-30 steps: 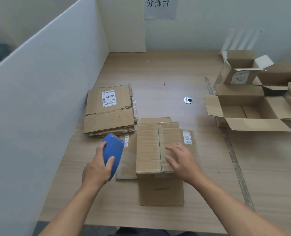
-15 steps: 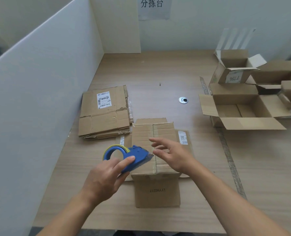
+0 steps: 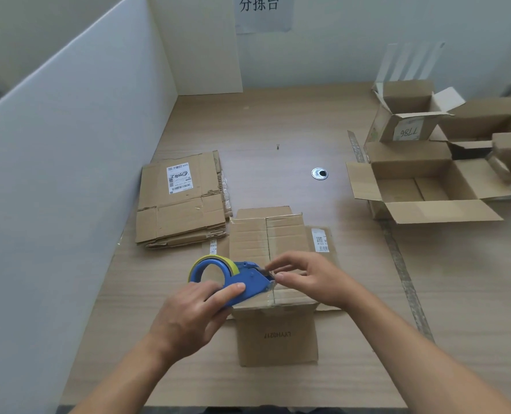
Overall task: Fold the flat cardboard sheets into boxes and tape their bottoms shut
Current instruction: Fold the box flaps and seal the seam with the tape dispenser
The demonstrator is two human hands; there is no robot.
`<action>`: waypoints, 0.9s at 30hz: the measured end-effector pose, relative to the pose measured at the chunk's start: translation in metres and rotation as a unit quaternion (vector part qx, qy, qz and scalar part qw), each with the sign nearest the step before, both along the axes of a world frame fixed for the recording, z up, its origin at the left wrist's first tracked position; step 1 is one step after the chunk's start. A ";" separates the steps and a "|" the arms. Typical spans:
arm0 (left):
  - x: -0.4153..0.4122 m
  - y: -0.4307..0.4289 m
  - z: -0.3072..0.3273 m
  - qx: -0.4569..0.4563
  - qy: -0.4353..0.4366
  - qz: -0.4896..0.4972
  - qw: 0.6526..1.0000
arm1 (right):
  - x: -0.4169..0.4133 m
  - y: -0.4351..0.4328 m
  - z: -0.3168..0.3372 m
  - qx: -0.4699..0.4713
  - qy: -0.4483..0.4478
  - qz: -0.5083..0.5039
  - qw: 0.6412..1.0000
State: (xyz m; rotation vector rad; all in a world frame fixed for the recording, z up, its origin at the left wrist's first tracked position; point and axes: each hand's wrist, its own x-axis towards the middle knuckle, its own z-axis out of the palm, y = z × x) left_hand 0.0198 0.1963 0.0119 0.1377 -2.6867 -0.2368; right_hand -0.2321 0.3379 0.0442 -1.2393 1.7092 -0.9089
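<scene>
At lower centre, on woodgrain bench (image 3: 278,121): brown corrugated box (image 3: 281,237), seamed flaps upward. Over its near edge, clasped in curled left grip (image 3: 188,318): blue plastic tape dispenser (image 3: 248,282), yellow-edged roll. At dispenser nose, pinched by right grip (image 3: 314,279): tape end (image 3: 272,277). Centre left: stacked flat sheets (image 3: 182,210).

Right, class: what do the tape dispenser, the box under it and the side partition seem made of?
The tape dispenser: likely moulded plastic, even blue, smooth, slight sheen. The box: matte brown corrugated cardboard, creased flaps, ribbed face. The partition: white matte sheet, thin edge, perhaps plastic or foam board.
</scene>
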 end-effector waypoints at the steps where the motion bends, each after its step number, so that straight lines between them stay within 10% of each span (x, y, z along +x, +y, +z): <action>1: 0.000 0.001 -0.001 0.007 -0.003 -0.001 1.000 | 0.001 0.000 -0.002 -0.006 0.010 -0.006 1.000; 19: -0.001 0.005 0.006 -0.083 -0.002 -0.039 0.996 | 0.001 0.008 0.005 0.023 -0.026 0.003 0.999; 27: -0.001 0.006 0.006 -0.071 0.002 -0.043 0.997 | 0.007 0.005 -0.003 -0.098 0.196 0.014 0.976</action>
